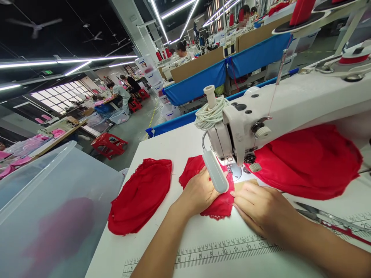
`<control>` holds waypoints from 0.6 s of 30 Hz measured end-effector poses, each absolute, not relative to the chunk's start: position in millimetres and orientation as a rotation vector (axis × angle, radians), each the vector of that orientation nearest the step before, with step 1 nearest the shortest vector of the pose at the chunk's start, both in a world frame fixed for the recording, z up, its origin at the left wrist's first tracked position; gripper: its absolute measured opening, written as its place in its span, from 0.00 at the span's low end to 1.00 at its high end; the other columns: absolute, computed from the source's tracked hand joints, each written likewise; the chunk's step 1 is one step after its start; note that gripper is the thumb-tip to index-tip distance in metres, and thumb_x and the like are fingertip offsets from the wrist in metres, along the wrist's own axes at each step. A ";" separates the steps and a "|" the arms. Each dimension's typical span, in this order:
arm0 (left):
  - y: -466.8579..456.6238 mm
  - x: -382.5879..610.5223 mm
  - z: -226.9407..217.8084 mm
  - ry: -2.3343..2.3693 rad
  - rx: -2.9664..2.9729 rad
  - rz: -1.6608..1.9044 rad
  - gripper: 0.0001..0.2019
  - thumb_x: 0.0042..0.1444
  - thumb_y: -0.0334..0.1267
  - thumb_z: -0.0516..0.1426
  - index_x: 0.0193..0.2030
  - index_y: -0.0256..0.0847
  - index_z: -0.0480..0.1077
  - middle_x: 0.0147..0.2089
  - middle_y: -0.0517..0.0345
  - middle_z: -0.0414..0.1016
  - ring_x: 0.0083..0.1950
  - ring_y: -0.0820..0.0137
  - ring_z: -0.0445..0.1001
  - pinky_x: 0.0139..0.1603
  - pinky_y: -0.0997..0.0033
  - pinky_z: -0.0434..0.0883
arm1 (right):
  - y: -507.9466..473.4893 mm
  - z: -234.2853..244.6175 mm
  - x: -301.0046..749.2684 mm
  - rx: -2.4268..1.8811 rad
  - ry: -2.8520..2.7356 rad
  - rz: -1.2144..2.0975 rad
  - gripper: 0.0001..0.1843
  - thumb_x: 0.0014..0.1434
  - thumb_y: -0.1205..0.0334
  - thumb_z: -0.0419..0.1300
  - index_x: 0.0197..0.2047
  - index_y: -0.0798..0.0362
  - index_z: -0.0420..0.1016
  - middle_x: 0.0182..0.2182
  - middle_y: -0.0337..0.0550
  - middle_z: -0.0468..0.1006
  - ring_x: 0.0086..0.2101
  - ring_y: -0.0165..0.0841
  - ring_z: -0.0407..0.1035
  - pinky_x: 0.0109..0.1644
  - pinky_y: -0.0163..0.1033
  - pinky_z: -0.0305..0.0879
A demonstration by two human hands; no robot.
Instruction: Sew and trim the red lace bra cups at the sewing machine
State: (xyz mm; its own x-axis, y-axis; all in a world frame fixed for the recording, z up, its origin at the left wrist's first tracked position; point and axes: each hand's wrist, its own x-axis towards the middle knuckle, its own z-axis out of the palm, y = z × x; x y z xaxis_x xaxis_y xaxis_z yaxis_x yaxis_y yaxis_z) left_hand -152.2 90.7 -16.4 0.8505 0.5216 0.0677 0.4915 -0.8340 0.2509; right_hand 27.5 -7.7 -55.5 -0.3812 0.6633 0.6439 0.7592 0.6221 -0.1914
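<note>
A piece of red lace-edged fabric (222,206) lies at the needle area of a white sewing machine (301,98). My left hand (198,193) is closed on this fabric, its fingertips partly hidden behind a grey lamp head (215,172). At the fabric's right edge, my right hand (257,204) pinches the cloth between thumb and fingers, close to the metal needle plate (235,172). The presser foot and needle are mostly hidden by the machine head and lamp.
Another red lace-edged piece (142,197) lies left on the white table. More red fabric (307,162) is bunched under the machine arm. Scissors (321,216) lie by my right forearm, and a printed ruler (220,253) runs along the front. A translucent bin (95,166) stands left.
</note>
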 end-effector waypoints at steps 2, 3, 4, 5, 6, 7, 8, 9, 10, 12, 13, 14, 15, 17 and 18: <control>90.4 -152.5 -16.7 0.770 2.797 0.212 0.17 0.67 0.42 0.46 0.39 0.40 0.74 0.48 0.50 0.71 0.50 0.63 0.69 0.45 0.67 0.73 | -7.7 -55.9 27.7 -1.119 -2.147 -0.176 0.15 0.56 0.76 0.53 0.21 0.53 0.62 0.21 0.39 0.63 0.27 0.32 0.52 0.31 0.40 0.46; 90.3 -152.6 -16.9 0.775 2.793 0.212 0.17 0.67 0.43 0.45 0.40 0.40 0.73 0.49 0.50 0.70 0.50 0.63 0.69 0.45 0.67 0.73 | -7.6 -56.2 27.9 -1.124 -2.149 -0.169 0.14 0.56 0.76 0.53 0.21 0.53 0.62 0.21 0.39 0.63 0.27 0.32 0.53 0.31 0.40 0.46; 90.1 -152.7 -17.1 0.782 2.790 0.205 0.18 0.67 0.43 0.45 0.39 0.40 0.73 0.48 0.50 0.70 0.50 0.63 0.69 0.45 0.66 0.73 | -7.7 -56.5 28.0 -1.129 -2.151 -0.161 0.14 0.56 0.76 0.53 0.22 0.53 0.62 0.21 0.39 0.63 0.27 0.32 0.53 0.31 0.40 0.47; 89.8 -152.7 -17.2 0.792 2.785 0.194 0.18 0.68 0.43 0.45 0.39 0.40 0.73 0.48 0.50 0.70 0.50 0.63 0.69 0.45 0.66 0.72 | -7.7 -56.7 28.2 -1.131 -2.153 -0.154 0.14 0.56 0.76 0.53 0.22 0.53 0.62 0.22 0.39 0.63 0.27 0.32 0.53 0.31 0.40 0.47; 89.5 -152.7 -17.2 0.803 2.777 0.182 0.19 0.68 0.44 0.45 0.37 0.40 0.73 0.47 0.50 0.71 0.50 0.63 0.69 0.45 0.66 0.72 | -7.7 -56.8 28.2 -1.134 -2.152 -0.152 0.14 0.56 0.76 0.53 0.22 0.53 0.62 0.22 0.39 0.63 0.27 0.32 0.53 0.31 0.40 0.47; 89.2 -152.6 -17.1 0.813 2.769 0.172 0.19 0.68 0.45 0.44 0.37 0.40 0.73 0.47 0.51 0.71 0.49 0.63 0.69 0.45 0.65 0.72 | -7.8 -56.8 28.3 -1.136 -2.150 -0.153 0.14 0.56 0.76 0.53 0.22 0.53 0.62 0.21 0.38 0.63 0.27 0.32 0.53 0.31 0.40 0.47; 88.8 -152.4 -16.8 0.820 2.761 0.166 0.20 0.68 0.46 0.44 0.37 0.40 0.73 0.46 0.51 0.71 0.49 0.62 0.69 0.46 0.65 0.72 | -7.8 -56.7 28.2 -1.137 -2.145 -0.159 0.15 0.56 0.76 0.52 0.21 0.53 0.62 0.21 0.38 0.63 0.27 0.32 0.52 0.31 0.40 0.47; 88.4 -152.1 -16.5 0.825 2.753 0.163 0.20 0.68 0.46 0.44 0.37 0.40 0.73 0.46 0.51 0.71 0.49 0.62 0.69 0.46 0.65 0.72 | -7.8 -56.5 28.2 -1.136 -2.145 -0.161 0.15 0.56 0.76 0.52 0.21 0.53 0.62 0.21 0.38 0.62 0.27 0.32 0.52 0.31 0.40 0.47; 87.9 -151.8 -16.2 0.833 2.744 0.162 0.20 0.68 0.47 0.43 0.39 0.41 0.73 0.46 0.51 0.71 0.50 0.62 0.69 0.46 0.65 0.72 | -7.8 -56.3 28.2 -1.135 -2.146 -0.162 0.15 0.56 0.76 0.52 0.21 0.53 0.62 0.21 0.38 0.62 0.27 0.32 0.52 0.30 0.40 0.46; 87.1 -151.1 -15.8 0.860 2.723 0.155 0.20 0.68 0.48 0.43 0.43 0.41 0.72 0.47 0.51 0.71 0.51 0.61 0.69 0.47 0.64 0.72 | -7.7 -56.1 28.3 -1.138 -2.148 -0.159 0.15 0.56 0.76 0.53 0.21 0.53 0.62 0.21 0.38 0.62 0.27 0.32 0.52 0.31 0.40 0.46; 86.8 -150.8 -15.9 0.876 2.712 0.150 0.20 0.67 0.48 0.42 0.45 0.41 0.72 0.48 0.50 0.71 0.51 0.61 0.69 0.47 0.63 0.73 | -7.6 -56.2 28.4 -1.143 -2.151 -0.155 0.15 0.56 0.76 0.53 0.21 0.53 0.62 0.21 0.38 0.62 0.27 0.31 0.53 0.31 0.40 0.46; 86.5 -150.7 -16.2 0.888 2.703 0.143 0.21 0.67 0.49 0.43 0.46 0.40 0.72 0.48 0.50 0.71 0.52 0.60 0.69 0.47 0.62 0.73 | -7.4 -56.4 28.7 -1.148 -2.150 -0.155 0.14 0.56 0.76 0.53 0.21 0.53 0.62 0.21 0.38 0.62 0.27 0.31 0.53 0.30 0.40 0.46; 86.2 -150.7 -16.8 0.896 2.697 0.140 0.21 0.67 0.50 0.43 0.48 0.40 0.71 0.49 0.49 0.71 0.52 0.59 0.70 0.47 0.61 0.73 | -7.2 -56.7 29.0 -1.154 -2.148 -0.157 0.14 0.56 0.76 0.53 0.21 0.53 0.62 0.21 0.38 0.63 0.27 0.32 0.53 0.30 0.40 0.46; 85.8 -151.1 -19.1 0.892 2.697 0.149 0.22 0.66 0.52 0.44 0.52 0.40 0.70 0.50 0.48 0.72 0.53 0.58 0.70 0.50 0.58 0.73 | -6.5 -57.6 29.6 -1.166 -2.141 -0.168 0.14 0.56 0.76 0.53 0.22 0.53 0.62 0.21 0.38 0.63 0.27 0.32 0.53 0.30 0.40 0.45; 85.5 -151.3 -20.7 0.884 2.698 0.163 0.23 0.66 0.53 0.44 0.54 0.40 0.69 0.51 0.48 0.71 0.54 0.57 0.70 0.51 0.57 0.72 | -6.2 -58.0 30.0 -1.169 -2.140 -0.175 0.14 0.56 0.76 0.53 0.22 0.53 0.62 0.22 0.38 0.63 0.27 0.32 0.53 0.30 0.40 0.45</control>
